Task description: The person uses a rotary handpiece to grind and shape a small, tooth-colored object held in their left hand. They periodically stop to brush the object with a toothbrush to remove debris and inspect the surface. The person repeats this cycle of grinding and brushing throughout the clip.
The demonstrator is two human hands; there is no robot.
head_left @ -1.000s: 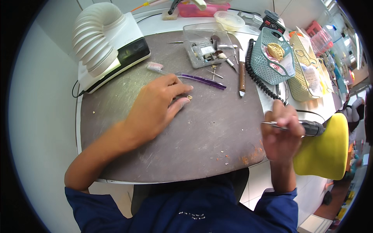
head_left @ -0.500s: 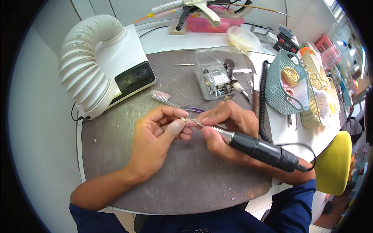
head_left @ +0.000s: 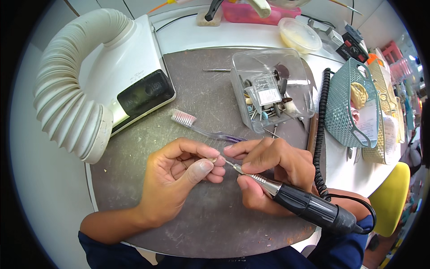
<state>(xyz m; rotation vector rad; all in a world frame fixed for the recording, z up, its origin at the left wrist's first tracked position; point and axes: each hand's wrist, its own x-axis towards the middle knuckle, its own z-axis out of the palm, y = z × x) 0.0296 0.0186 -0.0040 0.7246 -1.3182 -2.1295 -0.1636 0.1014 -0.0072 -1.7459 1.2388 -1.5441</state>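
Note:
Between the thumb and fingertips of my left hand (head_left: 172, 181) sits a small cream, tooth-coloured piece (head_left: 212, 160), like a dental crown, mostly covered by the fingers. My right hand (head_left: 282, 163) grips a black and silver rotary handpiece (head_left: 309, 207) in a pen-like hold, its body slanting down to the right. The thin bur (head_left: 228, 162) at its tip points at the piece, close to my left fingertips; whether they touch I cannot tell. Beyond both hands lies a clear toothbrush (head_left: 184, 118) with a purple part on its handle.
A white extractor unit (head_left: 103, 71) with a ribbed hose stands at the left. Behind my right hand is a clear plastic box (head_left: 242, 96) of burs and polishing wheels. A coiled black cord (head_left: 320, 134) runs beside blue (head_left: 342, 107) and cream baskets (head_left: 376, 154) at the right.
The view has shifted nearer to the bench, so the extractor and box look larger. The handpiece tip has drawn slightly back from the piece, and my right fingers have opened out a little.

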